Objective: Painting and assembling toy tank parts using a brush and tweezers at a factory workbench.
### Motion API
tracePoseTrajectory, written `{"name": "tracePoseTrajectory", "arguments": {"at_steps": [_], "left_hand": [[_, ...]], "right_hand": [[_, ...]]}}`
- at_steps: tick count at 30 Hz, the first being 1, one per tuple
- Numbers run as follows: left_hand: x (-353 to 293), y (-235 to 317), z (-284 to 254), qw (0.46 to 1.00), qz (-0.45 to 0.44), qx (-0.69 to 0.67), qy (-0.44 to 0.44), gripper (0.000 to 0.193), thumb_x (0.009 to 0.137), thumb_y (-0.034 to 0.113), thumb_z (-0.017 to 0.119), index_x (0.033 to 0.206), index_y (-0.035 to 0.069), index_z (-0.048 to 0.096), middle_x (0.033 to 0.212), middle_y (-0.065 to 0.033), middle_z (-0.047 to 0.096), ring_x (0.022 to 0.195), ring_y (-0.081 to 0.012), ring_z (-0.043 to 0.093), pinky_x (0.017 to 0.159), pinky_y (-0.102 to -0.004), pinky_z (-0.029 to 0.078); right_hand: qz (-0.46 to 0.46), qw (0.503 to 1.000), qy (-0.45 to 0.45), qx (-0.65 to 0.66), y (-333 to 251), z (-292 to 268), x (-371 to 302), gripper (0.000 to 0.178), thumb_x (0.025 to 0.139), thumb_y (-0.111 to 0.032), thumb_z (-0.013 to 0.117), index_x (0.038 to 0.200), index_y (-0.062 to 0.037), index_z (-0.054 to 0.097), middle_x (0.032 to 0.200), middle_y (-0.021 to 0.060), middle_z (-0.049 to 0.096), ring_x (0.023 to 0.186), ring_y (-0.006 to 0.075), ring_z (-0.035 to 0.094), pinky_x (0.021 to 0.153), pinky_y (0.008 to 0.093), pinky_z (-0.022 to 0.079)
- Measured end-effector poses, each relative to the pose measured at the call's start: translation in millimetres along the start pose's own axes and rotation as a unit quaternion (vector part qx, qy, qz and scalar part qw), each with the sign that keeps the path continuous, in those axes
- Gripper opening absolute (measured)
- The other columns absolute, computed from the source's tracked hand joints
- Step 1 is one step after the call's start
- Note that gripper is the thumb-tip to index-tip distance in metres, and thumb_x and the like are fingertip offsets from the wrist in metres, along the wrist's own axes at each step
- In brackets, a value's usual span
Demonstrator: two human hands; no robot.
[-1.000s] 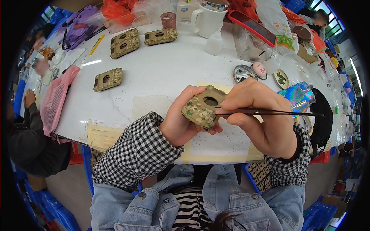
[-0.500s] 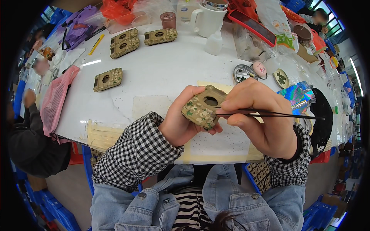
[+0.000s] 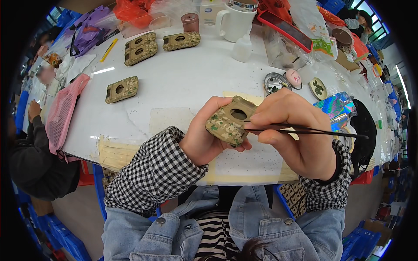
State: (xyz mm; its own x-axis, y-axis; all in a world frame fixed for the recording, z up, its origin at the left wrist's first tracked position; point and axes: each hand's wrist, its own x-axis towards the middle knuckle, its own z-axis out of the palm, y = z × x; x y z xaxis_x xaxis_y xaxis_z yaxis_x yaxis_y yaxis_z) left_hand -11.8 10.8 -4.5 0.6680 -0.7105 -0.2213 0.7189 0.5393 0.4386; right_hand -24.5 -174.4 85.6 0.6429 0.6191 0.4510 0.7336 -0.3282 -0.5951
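Note:
My left hand (image 3: 203,135) is closed round a camouflage-patterned model tank hull (image 3: 221,124), its round hole tilted toward me. My right hand (image 3: 292,128) pinches dark tweezers (image 3: 320,129), whose tips meet the hull's right side near the hole. Whether the tips hold anything is too small to tell. Green patches dot the hull's tan and brown surface. Beyond my left hand lies another hull (image 3: 122,90). Farther back are more hulls (image 3: 140,48) side by side, with one (image 3: 181,41) to their right.
Past my right hand sit a round metal tin (image 3: 275,81) and an oval dish (image 3: 318,88) with small dark green pieces. A white dropper bottle (image 3: 242,49), a white mug (image 3: 237,24) and a red-cased phone (image 3: 285,31) stand farther back. A pink mesh pouch (image 3: 65,114) lies left, beside another person's arm.
The rear ends of the tweezers have shifted slightly downward. The hull and my left hand have stayed in place. At the left, the other person's hand has moved a little.

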Motion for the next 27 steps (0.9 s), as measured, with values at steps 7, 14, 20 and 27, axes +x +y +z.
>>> {"name": "tracePoseTrajectory", "arguments": {"at_steps": [7,14,20,27], "left_hand": [[0.8,-1.2,-1.5,1.0,0.003,-0.022,-0.006,0.051,0.089,0.044,0.039,0.109,0.0,0.054,0.089,-0.0137,0.063,0.069,-0.0303,0.064,0.061,-0.0341,0.053],[2.8,-2.3,-2.3,1.0,0.008,-0.008,-0.007,0.05,0.09,0.044,0.039,0.108,0.0,0.055,0.088,-0.0133,0.063,0.068,-0.0302,0.064,0.061,-0.0344,0.053],[1.0,-0.6,1.6,1.0,0.001,-0.01,0.002,0.051,0.09,0.044,0.039,0.109,0.0,0.055,0.091,-0.0144,0.063,0.07,-0.03,0.064,0.062,-0.0343,0.053],[1.6,-2.1,-2.1,1.0,0.012,0.008,0.006,0.052,0.09,0.045,0.038,0.111,0.0,0.054,0.095,-0.0157,0.063,0.073,-0.0292,0.065,0.065,-0.0341,0.054]], "right_hand": [[-0.009,1.0,-0.012,-0.026,-2.8,-1.7,0.7,0.026,0.083,-0.02,0.067,0.093,0.0023,0.06,0.082,0.0117,0.065,0.075,0.0237,0.059,0.068,0.0312,0.047],[-0.013,1.0,0.018,0.009,0.4,1.5,-3.9,0.029,0.085,-0.024,0.064,0.094,0.0029,0.061,0.085,0.0131,0.064,0.078,0.0239,0.059,0.069,0.0314,0.047],[-0.002,0.988,0.123,0.096,10.5,14.7,-14.0,0.019,0.079,-0.01,0.069,0.092,0.0016,0.061,0.082,0.0116,0.063,0.074,0.0236,0.06,0.065,0.0301,0.048],[0.055,0.967,0.196,0.155,11.1,32.9,-26.6,0.012,0.083,-0.007,0.064,0.092,0.0021,0.063,0.083,0.0118,0.064,0.076,0.0227,0.061,0.069,0.0306,0.048]]}}
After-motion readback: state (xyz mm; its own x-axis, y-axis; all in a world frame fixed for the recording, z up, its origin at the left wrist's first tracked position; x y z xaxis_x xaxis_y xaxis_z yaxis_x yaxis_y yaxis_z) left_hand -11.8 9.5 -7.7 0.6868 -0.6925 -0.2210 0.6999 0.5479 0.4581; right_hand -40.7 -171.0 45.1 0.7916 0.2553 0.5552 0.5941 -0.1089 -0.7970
